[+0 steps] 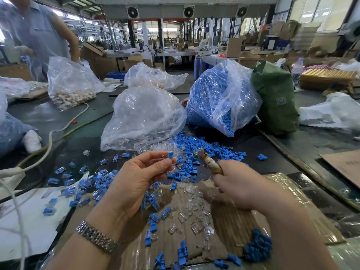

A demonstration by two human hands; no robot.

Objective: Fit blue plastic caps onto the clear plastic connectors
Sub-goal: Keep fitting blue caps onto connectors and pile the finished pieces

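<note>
Left hand (140, 172) pinches capped connector (169, 156); right hand (233, 184) grips wrapped tool (209, 161).

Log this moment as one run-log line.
left hand: pinches clear plastic connector with blue plastic cap | right hand: grips brownish wrapped tool | loose caps and connectors on cardboard sheet | step: capping under way

One head-worn wide-angle camera looks forward and down from the near edge of the dark green tabletop (58, 115), close over both hands, the factory hall behind.
</note>
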